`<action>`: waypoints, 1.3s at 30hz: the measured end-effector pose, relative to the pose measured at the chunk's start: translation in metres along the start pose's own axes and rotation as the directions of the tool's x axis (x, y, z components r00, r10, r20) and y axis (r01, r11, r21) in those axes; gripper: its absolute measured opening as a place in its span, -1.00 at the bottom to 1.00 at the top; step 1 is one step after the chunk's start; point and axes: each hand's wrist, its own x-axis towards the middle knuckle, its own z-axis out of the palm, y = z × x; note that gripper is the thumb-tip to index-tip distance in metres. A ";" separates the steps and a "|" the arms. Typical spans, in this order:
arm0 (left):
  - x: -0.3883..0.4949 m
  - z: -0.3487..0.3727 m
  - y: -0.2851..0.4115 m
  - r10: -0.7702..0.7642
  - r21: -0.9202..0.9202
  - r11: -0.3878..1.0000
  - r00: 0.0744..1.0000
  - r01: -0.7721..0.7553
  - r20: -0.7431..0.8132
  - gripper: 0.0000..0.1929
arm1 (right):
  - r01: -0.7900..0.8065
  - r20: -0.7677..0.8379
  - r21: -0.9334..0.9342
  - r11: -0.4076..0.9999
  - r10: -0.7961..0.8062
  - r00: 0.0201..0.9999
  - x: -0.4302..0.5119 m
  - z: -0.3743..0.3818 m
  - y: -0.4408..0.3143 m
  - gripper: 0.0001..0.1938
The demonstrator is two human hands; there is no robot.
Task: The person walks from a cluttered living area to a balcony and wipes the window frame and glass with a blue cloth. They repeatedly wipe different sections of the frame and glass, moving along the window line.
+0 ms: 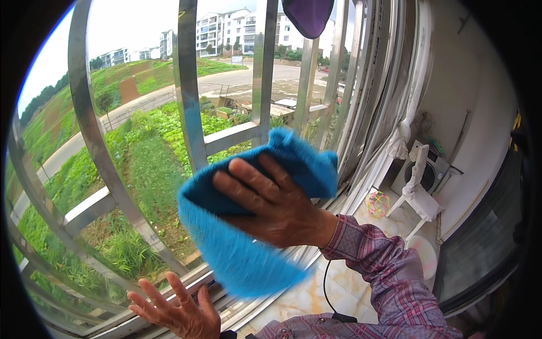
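A blue cloth (254, 262) hangs and folds around my right hand (271, 203), which presses flat on it with fingers spread, in front of the window bars. Motion blurs the cloth's lower part. Low in the view, my left hand (182, 309) is raised with its fingers apart and holds nothing, close to the window's sill frame (233, 307). Behind the cloth stand upright metal bars (188, 84), with garden plots and a road outside. Whether the cloth touches a pane cannot be told.
Sliding window frames (360, 97) run along the right of the bars. Farther right are a washing machine (398, 182), a cloth-covered chair (423, 205), a coloured wire ball (377, 204) and a round white stool (421, 256) on the marbled floor. A purple item (308, 17) hangs at the top.
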 end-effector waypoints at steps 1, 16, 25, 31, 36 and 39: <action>-0.002 -0.001 -0.003 0.044 -0.039 0.998 0.998 -0.046 -0.046 -0.27 | 0.090 0.012 0.037 0.995 -0.090 0.996 -0.007 0.003 -0.005 -0.48; 0.009 -0.011 -0.020 -0.132 -0.044 0.991 0.986 0.128 -0.103 -0.19 | -0.155 0.078 0.089 0.984 0.149 0.986 -0.003 0.009 -0.019 -0.64; -0.008 -0.010 -0.039 -0.131 -0.124 0.985 0.987 0.119 -0.093 -0.05 | -0.623 -0.154 0.243 0.743 0.664 0.732 -0.026 -0.007 0.006 -0.59; -0.001 -0.009 -0.035 -0.120 -0.102 0.989 0.988 0.109 -0.101 -0.03 | -0.290 0.144 0.091 0.953 0.276 0.950 -0.019 0.015 -0.072 -0.55; -0.002 -0.013 -0.039 -0.104 -0.126 0.988 0.992 0.095 -0.073 -0.12 | -0.435 -0.117 -0.014 0.900 0.431 0.895 -0.023 0.016 -0.040 -0.37; -0.010 -0.009 -0.042 -0.107 -0.145 0.984 0.994 0.102 -0.026 -0.20 | -0.754 -0.105 0.295 0.587 0.804 0.585 -0.006 0.007 -0.004 -0.61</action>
